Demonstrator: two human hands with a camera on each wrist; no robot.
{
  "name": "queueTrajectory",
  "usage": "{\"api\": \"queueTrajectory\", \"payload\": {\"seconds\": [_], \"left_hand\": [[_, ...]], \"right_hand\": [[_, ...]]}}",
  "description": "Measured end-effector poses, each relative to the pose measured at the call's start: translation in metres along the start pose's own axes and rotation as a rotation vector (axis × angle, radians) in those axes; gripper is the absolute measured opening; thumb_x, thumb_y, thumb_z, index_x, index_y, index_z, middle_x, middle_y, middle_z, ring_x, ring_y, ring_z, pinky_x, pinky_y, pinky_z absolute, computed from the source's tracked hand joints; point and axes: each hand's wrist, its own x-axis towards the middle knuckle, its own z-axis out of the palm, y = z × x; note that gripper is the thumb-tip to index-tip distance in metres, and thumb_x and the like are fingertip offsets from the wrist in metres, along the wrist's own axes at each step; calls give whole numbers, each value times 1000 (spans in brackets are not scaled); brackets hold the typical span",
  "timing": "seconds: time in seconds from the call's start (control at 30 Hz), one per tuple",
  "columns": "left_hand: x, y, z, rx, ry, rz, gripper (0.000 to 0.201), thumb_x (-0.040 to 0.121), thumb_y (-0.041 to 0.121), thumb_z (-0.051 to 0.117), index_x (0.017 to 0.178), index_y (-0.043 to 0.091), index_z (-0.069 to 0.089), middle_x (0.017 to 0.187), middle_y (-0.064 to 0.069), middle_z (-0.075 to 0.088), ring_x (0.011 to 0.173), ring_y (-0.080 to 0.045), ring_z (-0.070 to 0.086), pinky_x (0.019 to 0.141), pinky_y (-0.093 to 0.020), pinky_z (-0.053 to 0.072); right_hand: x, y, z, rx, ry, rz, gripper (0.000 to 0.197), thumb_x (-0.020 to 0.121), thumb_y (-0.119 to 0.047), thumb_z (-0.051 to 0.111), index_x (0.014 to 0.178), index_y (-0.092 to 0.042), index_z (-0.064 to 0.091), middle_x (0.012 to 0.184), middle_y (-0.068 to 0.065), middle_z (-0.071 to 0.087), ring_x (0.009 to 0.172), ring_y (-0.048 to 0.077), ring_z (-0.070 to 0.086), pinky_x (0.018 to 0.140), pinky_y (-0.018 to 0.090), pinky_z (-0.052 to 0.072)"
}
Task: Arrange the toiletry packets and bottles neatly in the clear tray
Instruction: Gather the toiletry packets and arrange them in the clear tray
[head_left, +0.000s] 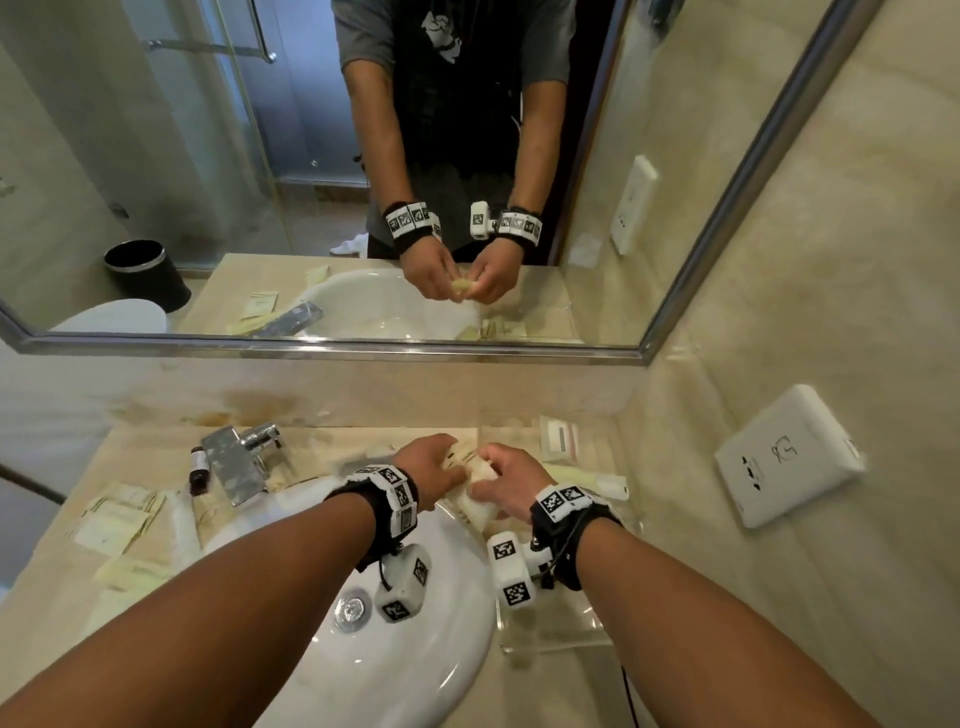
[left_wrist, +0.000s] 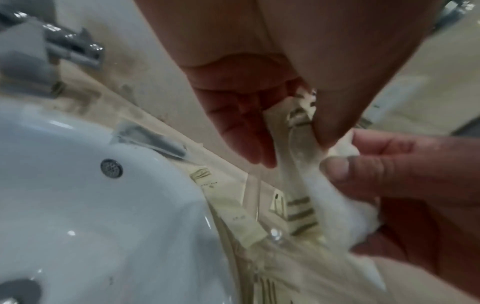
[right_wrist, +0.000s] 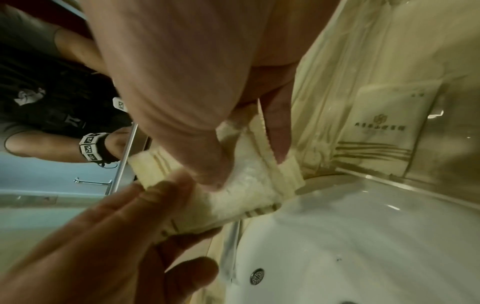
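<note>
Head view: left hand (head_left: 434, 470) and right hand (head_left: 511, 480) are both pinching a cream, soft plastic toiletry packet (head_left: 480, 501) over the clear acrylic tray's (head_left: 571, 642) near-left edge (beside the white basin (head_left: 415, 649)); flattening it before laying it down should be helping it sit square.

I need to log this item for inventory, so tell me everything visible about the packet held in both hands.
The packet is a cream, soft-looking sachet with serrated ends and thin dark stripes near one edge. It looks flexible and slightly bent. The left hand and right hand pinch it from opposite sides, off the counter, by the basin rim and the clear tray.
</note>
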Motion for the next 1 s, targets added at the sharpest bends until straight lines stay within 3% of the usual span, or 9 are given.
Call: {"api": "queueTrajectory", "payload": {"seconds": [0.07,0.17,0.3,0.37,0.47,0.5,0.63,0.77,1.0], "left_hand": [[0,2,11,95,-70,36,14,88,25,65,98,15,62,89,-12,72,79,-33,71,63,-48,61],[0,6,28,7,-75,6,2,91,19,63,90,17,63,82,-9,72,74,-27,72,63,-41,62],[2,15,53,-145,-87,-16,3,94,12,63,92,14,64,80,-10,70,67,-23,69,64,-39,62],[2,19,66,-137,-138,-15,6,93,9,63,98,13,64,79,-14,71,65,-27,71,66,-46,62],[4,25,86,23,-230,10,13,90,9,62,99,19,61,78,-9,73,66,-27,73,63,-40,62],[5,26,91,109,-251,18,14,89,10,62,98,21,60,80,-6,74,67,-24,73,64,-37,62],[11,19,109,441,-288,48,27,88,19,56,113,28,57,101,2,70,88,-20,68,80,-35,58],[13,11,125,713,-380,144,37,94,29,52,131,28,53,126,0,60,112,-23,60,93,-34,49],[7,9,156,964,-531,321,45,93,32,53,137,29,52,149,2,38,134,-27,36,107,-46,38]], "right_hand": [[-2,14,-9,-23,48,-14,44,84,-16,77,125,-23,62,108,-3,65,94,19,68,84,41,61],[-9,41,-21,123,163,72,40,82,-26,79,119,-22,64,108,0,69,90,17,71,74,33,61],[-22,75,-33,418,158,210,51,83,-33,81,121,-6,60,120,12,71,91,24,76,86,45,61],[-26,87,-40,424,238,243,61,76,-41,86,121,-11,58,118,6,69,88,21,74,78,40,62],[-37,102,-49,399,347,272,8,93,-18,70,97,-12,67,96,9,73,69,16,69,56,26,54],[-38,109,-52,388,386,282,6,94,-15,66,98,-12,70,92,10,74,65,16,69,54,25,54],[-49,143,-60,278,453,379,24,90,-9,56,102,-22,73,85,2,75,76,22,72,69,34,62],[-50,179,-65,108,399,486,31,87,-6,48,106,-12,72,96,15,74,88,37,70,82,45,60],[-38,194,-64,60,435,573,51,95,-6,42,144,-15,51,134,11,61,104,31,62,86,30,51]]}}
